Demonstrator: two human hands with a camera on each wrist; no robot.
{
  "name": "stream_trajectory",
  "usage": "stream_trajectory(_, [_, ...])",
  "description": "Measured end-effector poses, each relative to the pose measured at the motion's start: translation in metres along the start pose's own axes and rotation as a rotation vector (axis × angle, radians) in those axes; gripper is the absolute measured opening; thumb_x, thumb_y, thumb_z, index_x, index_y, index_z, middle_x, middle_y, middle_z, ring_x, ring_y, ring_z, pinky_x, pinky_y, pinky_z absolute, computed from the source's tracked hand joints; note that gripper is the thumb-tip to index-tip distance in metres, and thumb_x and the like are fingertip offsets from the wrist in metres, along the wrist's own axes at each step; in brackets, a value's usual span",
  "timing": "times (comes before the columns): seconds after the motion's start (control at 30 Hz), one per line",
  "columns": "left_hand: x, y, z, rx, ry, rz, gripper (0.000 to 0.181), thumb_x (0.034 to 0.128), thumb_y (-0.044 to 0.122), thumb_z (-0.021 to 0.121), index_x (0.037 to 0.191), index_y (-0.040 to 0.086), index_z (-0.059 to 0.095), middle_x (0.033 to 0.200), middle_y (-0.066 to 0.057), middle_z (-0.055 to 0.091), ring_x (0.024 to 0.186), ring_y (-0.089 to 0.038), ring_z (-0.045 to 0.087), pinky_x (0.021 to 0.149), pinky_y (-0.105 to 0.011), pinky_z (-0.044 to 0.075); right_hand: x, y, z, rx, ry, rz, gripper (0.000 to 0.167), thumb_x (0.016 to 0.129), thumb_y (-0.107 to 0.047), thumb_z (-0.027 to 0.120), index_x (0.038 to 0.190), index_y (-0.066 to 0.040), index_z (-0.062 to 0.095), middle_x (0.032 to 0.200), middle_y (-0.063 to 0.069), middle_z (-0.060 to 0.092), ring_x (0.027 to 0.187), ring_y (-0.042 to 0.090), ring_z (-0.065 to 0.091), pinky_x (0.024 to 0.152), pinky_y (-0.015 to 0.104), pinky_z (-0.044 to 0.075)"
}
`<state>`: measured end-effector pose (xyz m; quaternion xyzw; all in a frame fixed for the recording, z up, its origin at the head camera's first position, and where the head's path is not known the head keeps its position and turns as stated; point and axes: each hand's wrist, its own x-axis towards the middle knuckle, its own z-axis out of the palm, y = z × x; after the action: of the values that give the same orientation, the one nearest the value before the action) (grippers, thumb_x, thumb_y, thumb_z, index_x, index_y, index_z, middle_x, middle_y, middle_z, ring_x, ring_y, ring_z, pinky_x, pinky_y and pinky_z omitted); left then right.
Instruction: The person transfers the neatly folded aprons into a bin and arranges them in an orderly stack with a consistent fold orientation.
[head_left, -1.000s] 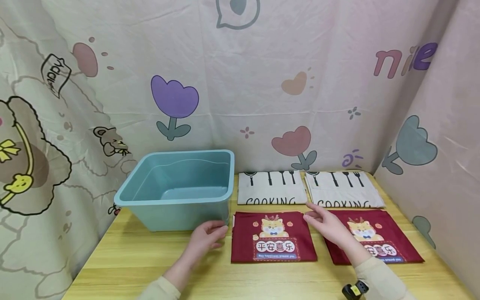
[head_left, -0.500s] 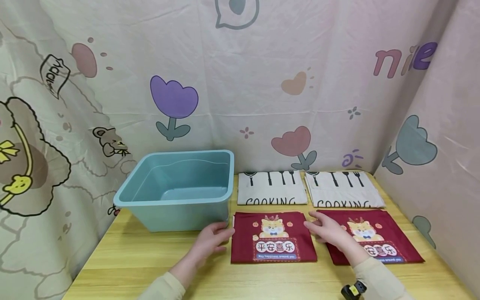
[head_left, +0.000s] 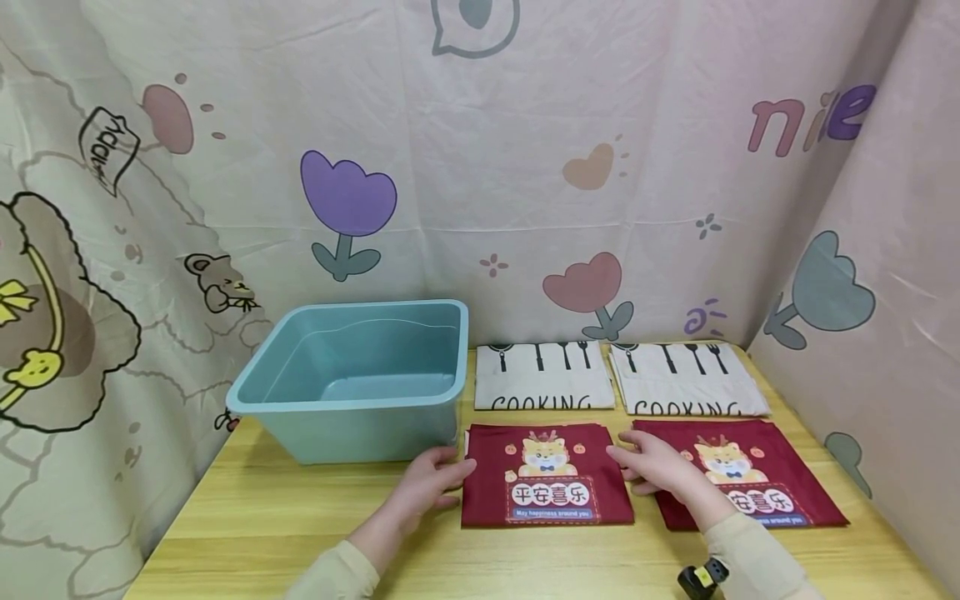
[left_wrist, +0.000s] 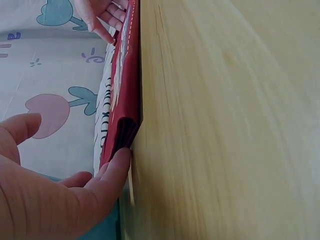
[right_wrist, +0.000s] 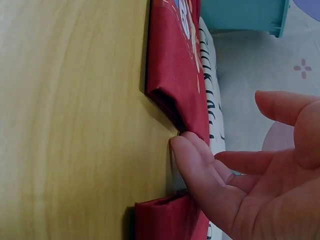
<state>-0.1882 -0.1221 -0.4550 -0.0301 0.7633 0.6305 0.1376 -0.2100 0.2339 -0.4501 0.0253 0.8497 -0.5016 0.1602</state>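
Flat on the table lies a folded red cloth printed with a cartoon dog, its layered edge showing in the left wrist view. My left hand is at its left side; in the left wrist view the fingertips touch the folded edge. On the opposite side is my right hand, fingers extended, their tips at the cloth's right edge. This hand lies partly over a second folded red cloth with the same print. Neither hand grips anything.
A blue-green plastic bin stands at the back left. Two folded white cloths, one on the left and one on the right, lie behind the red ones. A printed curtain hangs around the wooden table.
My left hand has moved right, up to the red cloth's left edge. My right hand has come down slightly along the right edge. The cloths and bin have stayed put.
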Motion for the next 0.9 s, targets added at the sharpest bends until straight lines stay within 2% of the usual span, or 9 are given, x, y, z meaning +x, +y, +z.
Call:
stream_trajectory(0.13, [0.0019, -0.0001, 0.0014, -0.014, 0.008, -0.001, 0.073, 0.0938, 0.031, 0.069, 0.141, -0.015, 0.037, 0.130, -0.028, 0.052, 0.106, -0.035, 0.062, 0.084, -0.044, 0.057, 0.0021, 0.0008, 0.0023, 0.010, 0.011, 0.010, 0.067, 0.099, -0.028, 0.061, 0.140, 0.018, 0.035, 0.108, 0.020, 0.062, 0.086, 0.023, 0.064, 0.069, 0.043, 0.060])
stream_trajectory(0.43, [0.0024, -0.0020, 0.0036, -0.095, 0.007, 0.034, 0.061, 0.0964, 0.016, 0.063, 0.137, -0.020, 0.036, 0.126, -0.031, 0.052, 0.104, -0.037, 0.061, 0.084, -0.046, 0.056, 0.0027, 0.0002, 0.0062, 0.028, 0.017, 0.026, 0.063, 0.099, -0.026, 0.061, 0.139, 0.017, 0.038, 0.103, 0.018, 0.058, 0.084, 0.023, 0.059, 0.069, 0.042, 0.060])
stream_trajectory(0.9, [0.0028, -0.0062, 0.0032, -0.183, 0.024, 0.014, 0.057, 0.0975, 0.012, 0.061, 0.138, -0.019, 0.035, 0.121, -0.026, 0.055, 0.099, -0.030, 0.061, 0.084, -0.043, 0.057, 0.0015, 0.0038, 0.0071, 0.062, 0.021, 0.007, 0.064, 0.098, -0.024, 0.062, 0.139, 0.018, 0.037, 0.101, 0.017, 0.057, 0.085, 0.023, 0.058, 0.070, 0.042, 0.060])
